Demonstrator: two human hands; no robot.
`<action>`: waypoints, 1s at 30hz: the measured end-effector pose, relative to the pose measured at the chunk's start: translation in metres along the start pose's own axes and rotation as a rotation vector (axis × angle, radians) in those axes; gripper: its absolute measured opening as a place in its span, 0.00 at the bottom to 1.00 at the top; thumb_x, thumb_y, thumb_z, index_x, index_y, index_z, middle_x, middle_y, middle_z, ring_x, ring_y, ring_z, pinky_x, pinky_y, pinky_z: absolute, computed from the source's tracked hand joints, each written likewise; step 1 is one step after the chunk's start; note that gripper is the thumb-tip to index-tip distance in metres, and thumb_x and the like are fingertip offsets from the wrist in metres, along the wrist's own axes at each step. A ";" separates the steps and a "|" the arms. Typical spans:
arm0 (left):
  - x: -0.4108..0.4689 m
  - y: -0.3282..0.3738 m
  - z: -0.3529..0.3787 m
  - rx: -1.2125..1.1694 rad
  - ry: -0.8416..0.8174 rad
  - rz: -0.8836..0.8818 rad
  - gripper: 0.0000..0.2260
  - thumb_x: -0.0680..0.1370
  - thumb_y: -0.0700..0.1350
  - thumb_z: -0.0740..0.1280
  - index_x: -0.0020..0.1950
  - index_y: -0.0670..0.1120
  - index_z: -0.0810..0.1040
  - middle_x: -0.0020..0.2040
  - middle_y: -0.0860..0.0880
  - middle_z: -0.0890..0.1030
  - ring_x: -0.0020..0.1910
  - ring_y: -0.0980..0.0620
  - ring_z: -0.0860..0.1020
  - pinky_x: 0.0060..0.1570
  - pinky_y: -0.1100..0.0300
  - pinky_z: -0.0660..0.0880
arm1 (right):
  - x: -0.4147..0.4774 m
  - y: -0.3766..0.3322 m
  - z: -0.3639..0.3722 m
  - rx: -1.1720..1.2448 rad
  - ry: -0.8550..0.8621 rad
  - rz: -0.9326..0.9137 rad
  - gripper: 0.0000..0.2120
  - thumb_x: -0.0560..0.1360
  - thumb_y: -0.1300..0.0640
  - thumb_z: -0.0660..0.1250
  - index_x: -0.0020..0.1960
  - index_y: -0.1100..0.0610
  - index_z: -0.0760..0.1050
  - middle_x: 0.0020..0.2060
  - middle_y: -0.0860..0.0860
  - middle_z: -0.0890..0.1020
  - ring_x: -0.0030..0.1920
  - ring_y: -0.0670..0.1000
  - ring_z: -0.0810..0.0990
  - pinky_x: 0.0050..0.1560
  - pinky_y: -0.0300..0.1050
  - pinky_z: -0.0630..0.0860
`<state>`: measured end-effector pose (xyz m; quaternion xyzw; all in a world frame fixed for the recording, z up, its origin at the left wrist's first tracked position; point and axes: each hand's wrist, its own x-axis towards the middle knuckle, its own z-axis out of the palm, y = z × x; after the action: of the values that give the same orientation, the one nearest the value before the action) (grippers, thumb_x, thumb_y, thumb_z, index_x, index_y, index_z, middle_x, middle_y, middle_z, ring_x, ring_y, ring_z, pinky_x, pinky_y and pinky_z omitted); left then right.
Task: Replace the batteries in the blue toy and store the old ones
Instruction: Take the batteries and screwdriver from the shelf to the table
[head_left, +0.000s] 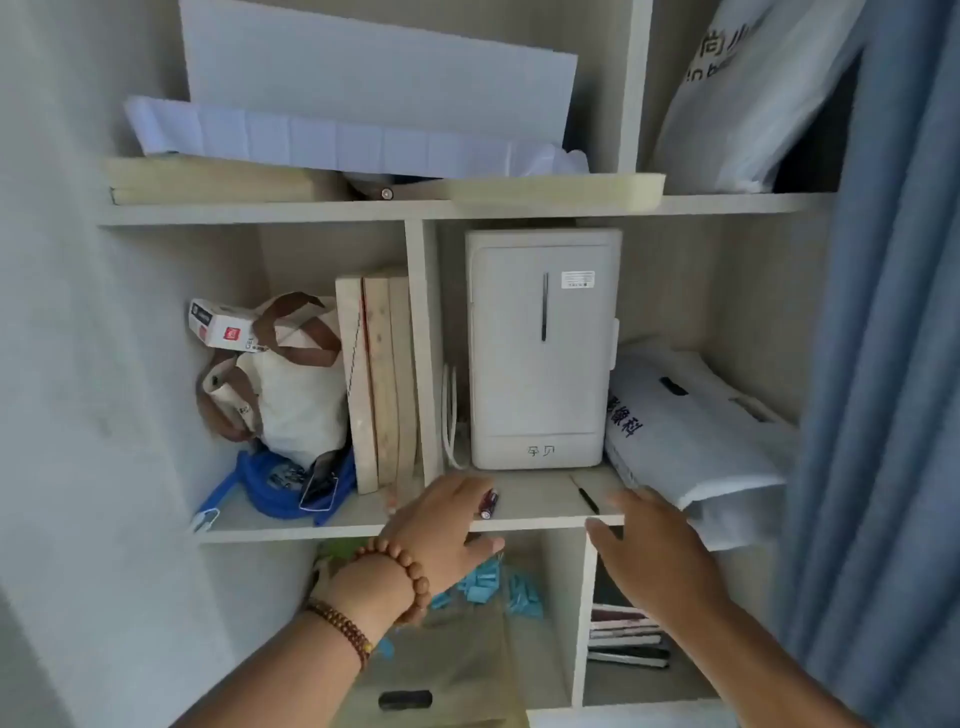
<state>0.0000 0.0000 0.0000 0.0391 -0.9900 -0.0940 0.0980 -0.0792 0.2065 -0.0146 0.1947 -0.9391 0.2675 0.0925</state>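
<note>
Forearms enter from the bottom edge, both reaching up to a shelf unit. Left wrist carries two bead bracelets (405, 574).

Lower compartments, nearest: blue pieces (488, 582) on the left, partly hidden behind the left hand; stack of flat books (626, 639) on the right.

Left hand (441, 525): back up, at the front edge of the middle shelf (545, 501), just right of the divider (423, 353). Thumb splayed right, below the shelf edge. Fingers foreshortened, tips at the battery (488, 505); cannot tell whether they grip it or only touch it.

Battery: dark red, metal end toward the camera, at the shelf's front edge in the right compartment, about square to the edge.

Right hand (660, 556): fingers straight and spread, palm facing left, holding nothing. Fingertips at the front edge, right of the battery and apart from it.

Pen (587, 499): thin, black, lying on the shelf between the two hands, near the front edge.

Behind these, a white appliance (540, 348) stands upright toward the back of the same compartment. White printed bag (691, 431) lies just right of it and overhangs the front edge.

Left compartment: upright books (382, 384) against the divider; cloth bag (280, 400) with brown handles beside them, small box (223, 325) on top of it, blue fabric (270, 483) at the front.

Top shelf: white board (374, 83), leaning; shallow tray (561, 189) at the front edge. Blue curtain (883, 364) along the right side.
</note>
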 end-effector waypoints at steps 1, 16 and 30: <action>0.010 -0.003 0.005 -0.001 -0.015 0.015 0.30 0.79 0.58 0.64 0.77 0.51 0.60 0.77 0.52 0.64 0.75 0.53 0.64 0.72 0.56 0.65 | 0.004 0.003 0.006 -0.005 -0.003 -0.008 0.16 0.79 0.45 0.60 0.63 0.51 0.73 0.61 0.48 0.75 0.57 0.52 0.78 0.54 0.47 0.76; 0.095 -0.009 0.034 0.254 -0.238 -0.122 0.17 0.77 0.43 0.70 0.64 0.50 0.71 0.65 0.52 0.72 0.63 0.50 0.72 0.63 0.57 0.71 | 0.050 0.029 0.070 -0.032 0.103 -0.064 0.19 0.73 0.48 0.70 0.62 0.51 0.77 0.55 0.49 0.75 0.42 0.48 0.84 0.46 0.43 0.81; 0.110 -0.004 0.023 0.251 -0.345 0.010 0.21 0.79 0.50 0.68 0.71 0.50 0.70 0.66 0.49 0.71 0.63 0.48 0.73 0.64 0.54 0.72 | 0.071 0.030 0.088 -0.050 0.142 -0.079 0.15 0.60 0.56 0.79 0.46 0.47 0.84 0.41 0.51 0.77 0.30 0.50 0.80 0.23 0.45 0.77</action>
<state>-0.1121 -0.0104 -0.0024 0.0295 -0.9962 0.0252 -0.0781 -0.1624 0.1602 -0.0822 0.2099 -0.9281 0.2533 0.1744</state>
